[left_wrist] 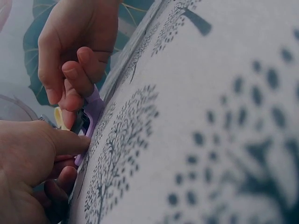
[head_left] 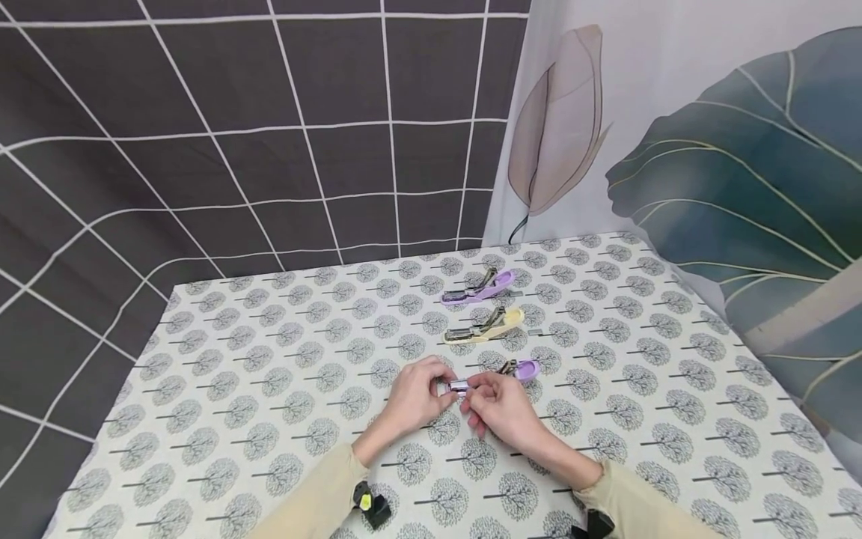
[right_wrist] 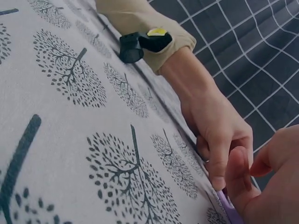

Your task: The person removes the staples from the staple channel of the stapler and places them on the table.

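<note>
A purple stapler (head_left: 528, 370) lies opened out on the patterned cloth, its metal magazine (head_left: 459, 385) showing between the two hands. At its left end, my left hand (head_left: 415, 393) grips it between thumb and index finger. The right hand (head_left: 501, 404) has its curled fingers at the middle of the same stapler, thumb and index fingertip at the metal part. In the left wrist view the purple edge (left_wrist: 95, 106) shows beneath the right hand's fingers. Whatever lies under those fingertips is hidden.
Behind the hands lie a yellow opened stapler (head_left: 483, 327) and, farther back, another purple one (head_left: 478, 287). A small grey strip (head_left: 535, 332) sits beside the yellow stapler. The tree-print cloth (head_left: 269, 389) covers the table, with a dark checked curtain (head_left: 337, 150) behind.
</note>
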`<state>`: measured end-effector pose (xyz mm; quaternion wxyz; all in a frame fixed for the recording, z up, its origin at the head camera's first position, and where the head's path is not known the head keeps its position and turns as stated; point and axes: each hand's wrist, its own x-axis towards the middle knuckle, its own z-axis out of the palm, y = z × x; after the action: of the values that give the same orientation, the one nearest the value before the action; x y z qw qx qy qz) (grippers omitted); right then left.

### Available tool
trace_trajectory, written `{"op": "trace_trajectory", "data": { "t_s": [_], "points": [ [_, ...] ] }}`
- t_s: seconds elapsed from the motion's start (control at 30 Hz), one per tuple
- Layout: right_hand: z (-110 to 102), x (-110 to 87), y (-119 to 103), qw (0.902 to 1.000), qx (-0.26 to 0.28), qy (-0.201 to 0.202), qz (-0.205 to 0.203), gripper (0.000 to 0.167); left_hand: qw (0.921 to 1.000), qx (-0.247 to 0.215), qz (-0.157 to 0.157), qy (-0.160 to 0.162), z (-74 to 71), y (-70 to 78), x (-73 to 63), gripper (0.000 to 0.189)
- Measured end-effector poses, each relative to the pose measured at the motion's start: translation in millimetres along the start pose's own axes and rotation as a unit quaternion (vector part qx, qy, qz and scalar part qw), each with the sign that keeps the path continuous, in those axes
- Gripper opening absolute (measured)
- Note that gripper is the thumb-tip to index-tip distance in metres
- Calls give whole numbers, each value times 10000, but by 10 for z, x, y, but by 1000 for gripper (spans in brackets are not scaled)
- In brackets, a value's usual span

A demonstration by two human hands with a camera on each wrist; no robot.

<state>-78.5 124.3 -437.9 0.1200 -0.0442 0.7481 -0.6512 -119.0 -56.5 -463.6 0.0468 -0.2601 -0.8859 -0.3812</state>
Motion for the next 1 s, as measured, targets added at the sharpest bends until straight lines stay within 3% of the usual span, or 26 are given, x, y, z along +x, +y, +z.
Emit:
{"op": "trace_trajectory", "data": {
  "t_s": [0.3, 0.63, 1.0],
  "points": [
    [42, 47, 29, 9991, -332, 258, 9, 14, 10000, 50, -3, 25, -1, -6, -2, 21],
    [53, 113, 35, 9859, -1550, 476, -405, 8, 9999, 98, 56, 61, 9, -10, 0, 21],
    [76, 124, 46, 9786, -1843, 672, -619, 10, 10000, 46, -29, -47, -1, 6, -2, 21]
  ]
}}
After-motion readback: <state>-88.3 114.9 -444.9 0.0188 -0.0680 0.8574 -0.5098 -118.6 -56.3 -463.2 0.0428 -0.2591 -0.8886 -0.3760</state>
